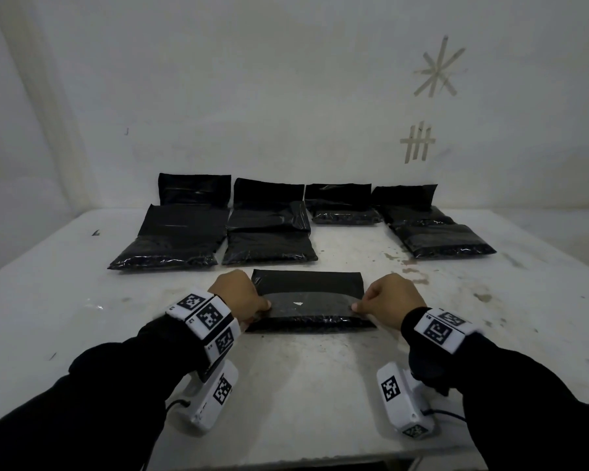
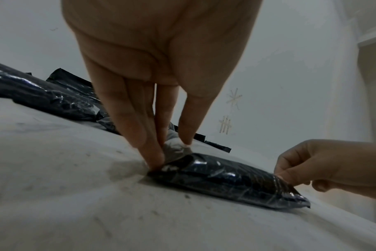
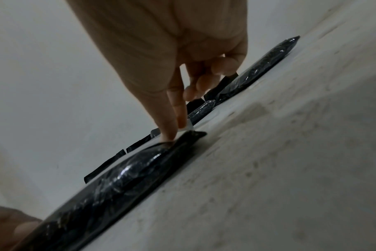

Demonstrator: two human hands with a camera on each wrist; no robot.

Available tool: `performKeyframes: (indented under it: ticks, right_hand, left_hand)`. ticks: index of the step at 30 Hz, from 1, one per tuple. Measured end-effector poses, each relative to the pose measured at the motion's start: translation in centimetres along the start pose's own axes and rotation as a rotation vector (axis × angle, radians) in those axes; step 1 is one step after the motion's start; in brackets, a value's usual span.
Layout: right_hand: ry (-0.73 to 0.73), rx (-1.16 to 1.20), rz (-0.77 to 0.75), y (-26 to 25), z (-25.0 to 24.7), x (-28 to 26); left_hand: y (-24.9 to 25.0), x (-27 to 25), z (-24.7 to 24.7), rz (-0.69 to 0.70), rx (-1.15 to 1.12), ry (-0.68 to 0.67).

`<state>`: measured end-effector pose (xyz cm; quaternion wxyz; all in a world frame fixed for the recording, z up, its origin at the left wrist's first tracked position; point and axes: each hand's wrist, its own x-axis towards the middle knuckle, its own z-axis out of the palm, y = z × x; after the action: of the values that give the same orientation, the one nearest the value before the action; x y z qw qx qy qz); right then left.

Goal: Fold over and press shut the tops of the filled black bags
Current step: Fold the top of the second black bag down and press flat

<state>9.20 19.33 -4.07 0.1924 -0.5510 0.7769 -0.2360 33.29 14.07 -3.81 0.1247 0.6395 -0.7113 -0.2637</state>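
Note:
A filled black bag (image 1: 308, 321) lies on the white table (image 1: 286, 385) just in front of me. Its top flap (image 1: 306, 300) is folded over toward me, grey inner side showing. My left hand (image 1: 265, 305) pinches the flap's left corner (image 2: 174, 149) between thumb and fingers (image 2: 148, 146). My right hand (image 1: 357, 307) pinches the right corner (image 3: 188, 128) between thumb and index finger, its other fingers curled. Both corners sit low on the bag's body (image 2: 225, 176), seen edge-on in the right wrist view (image 3: 122, 173).
Several more filled black bags (image 1: 170, 239) (image 1: 269, 243) (image 1: 344, 209) (image 1: 436, 236) lie in a row at the back, their open tops leaning on the white wall. Tape marks (image 1: 437, 68) hang on the wall. Brown stains (image 1: 412, 270) mark the table at right.

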Motion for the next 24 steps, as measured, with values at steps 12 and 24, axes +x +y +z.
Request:
performKeyframes:
  ticks: [12, 24]
  right_hand:
    - [-0.044, 0.014, 0.053, -0.2, 0.8, 0.0]
    - [-0.102, 0.327, 0.132, -0.5, 0.7, 0.4]
  left_hand:
    - [-0.2, 0.3, 0.7, -0.027, 0.004, -0.015]
    - [0.1, 0.3, 0.7, 0.031, 0.024, -0.026]
